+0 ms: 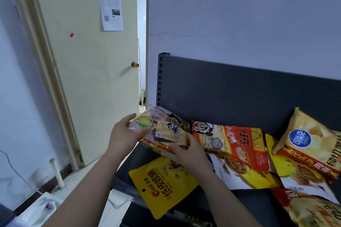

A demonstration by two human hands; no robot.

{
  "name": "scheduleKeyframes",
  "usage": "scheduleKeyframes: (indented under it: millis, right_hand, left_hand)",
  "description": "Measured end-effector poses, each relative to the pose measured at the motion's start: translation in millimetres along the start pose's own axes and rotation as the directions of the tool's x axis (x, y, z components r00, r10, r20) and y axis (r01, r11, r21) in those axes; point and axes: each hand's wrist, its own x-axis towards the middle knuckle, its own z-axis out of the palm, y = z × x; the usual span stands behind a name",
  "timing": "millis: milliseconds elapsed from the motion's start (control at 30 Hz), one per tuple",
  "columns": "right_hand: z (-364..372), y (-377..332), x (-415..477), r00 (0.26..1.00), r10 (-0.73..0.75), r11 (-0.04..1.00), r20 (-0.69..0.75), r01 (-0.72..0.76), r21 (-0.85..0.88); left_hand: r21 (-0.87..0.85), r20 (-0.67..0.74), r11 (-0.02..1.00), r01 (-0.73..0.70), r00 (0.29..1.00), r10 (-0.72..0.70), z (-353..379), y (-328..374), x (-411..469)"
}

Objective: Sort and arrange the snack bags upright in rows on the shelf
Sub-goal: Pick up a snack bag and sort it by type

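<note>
Shelf: dark grey metal shelf (230, 94), upright back panel at 12 o'clock.
8 o'clock: flat yellow plastic snack bag (162, 182), overhanging the front edge.
Centre: white-and-yellow flat bag (245, 177), partly under an orange-red bag with a cartoon cow face (238, 143).
2 o'clock: pale yellow crisp bag with a round blue logo (310, 142), lying tilted near the back panel.

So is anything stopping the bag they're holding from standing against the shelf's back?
Nothing visible does. The left hand and right hand hold the cracker bag just in front of the bare back panel; the orange bag lies flat beside it.
</note>
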Motion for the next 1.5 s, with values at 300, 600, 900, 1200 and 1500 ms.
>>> scheduleKeyframes:
  millis: [300, 600, 900, 1200, 1500]
  right_hand:
    - [-7.3, -1.6, -31.4, 0.999, 0.030, 0.923, 0.028, -0.038, 0.383]
    - [-25.2, -7.4, -55.9, 0.982, -0.083, 0.891, -0.168, 0.149, 0.428]
    - [-98.8, -17.6, -106.3, 0.900, -0.183, 0.944, -0.395, 0.274, 0.186]
    - [-206.7, 23.0, -193.2, 0.754, -0.126, 0.987, -0.644, 0.158, -0.008]
    - [-353.8, 73.9, -318.5, 0.587, -0.069, 0.998, -0.807, 0.041, -0.055]
  left_hand:
    - [-0.263, -0.058, 0.963, -0.052, 0.998, 0.038, -1.9, 9.5, -34.8]
    - [-0.453, -0.072, 0.888, -0.078, 0.996, 0.051, 0.9, 22.3, -71.4]
    - [-0.459, 0.042, 0.871, -0.178, 0.974, 0.222, 44.1, 56.4, -110.4]
    - [-0.519, 0.302, 0.848, -0.105, 0.906, 0.298, 155.8, 98.6, -179.8]
    - [-0.607, 0.503, 0.795, -0.001, 0.774, 0.384, 291.6, 171.0, -324.9]
